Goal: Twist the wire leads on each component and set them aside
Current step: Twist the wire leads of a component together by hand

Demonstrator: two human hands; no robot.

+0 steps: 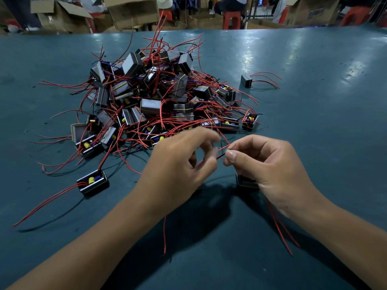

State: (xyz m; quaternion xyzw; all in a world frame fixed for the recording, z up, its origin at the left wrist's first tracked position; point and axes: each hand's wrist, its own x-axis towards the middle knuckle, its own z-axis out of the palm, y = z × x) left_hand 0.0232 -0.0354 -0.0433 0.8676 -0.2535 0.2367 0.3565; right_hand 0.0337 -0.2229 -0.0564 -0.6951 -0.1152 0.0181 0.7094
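The counter (314, 122) is a wide teal sheet, scuffed and glossy, with pale glare streaks on its right half. Beyond its far edge the room is crowded with open cardboard boxes (134, 11) and red plastic stools (231, 18); the blue print on the box at far right is too blurred to read.

At the near left, one black component (93, 183) lies open side up, showing a yellow part, its red leads trailing toward the counter's left edge. Behind it, left of centre, sits the pile (165, 95) of black components tangled in red leads, a few blue and black strands among them. No label on them can be read.

In front of the pile, the left hand (180, 164) has its fingers curled, the tips blurred, pinching at the wire ends (225, 148). The right hand (266, 164) pinches the same red and black ends between thumb and forefinger. Under the right hand a dark component (246, 182) rests on the counter, mostly hidden, with red leads running toward the person.

Far right of the pile, well apart, a lone component (246, 81) lies with its red leads fanned to the right.
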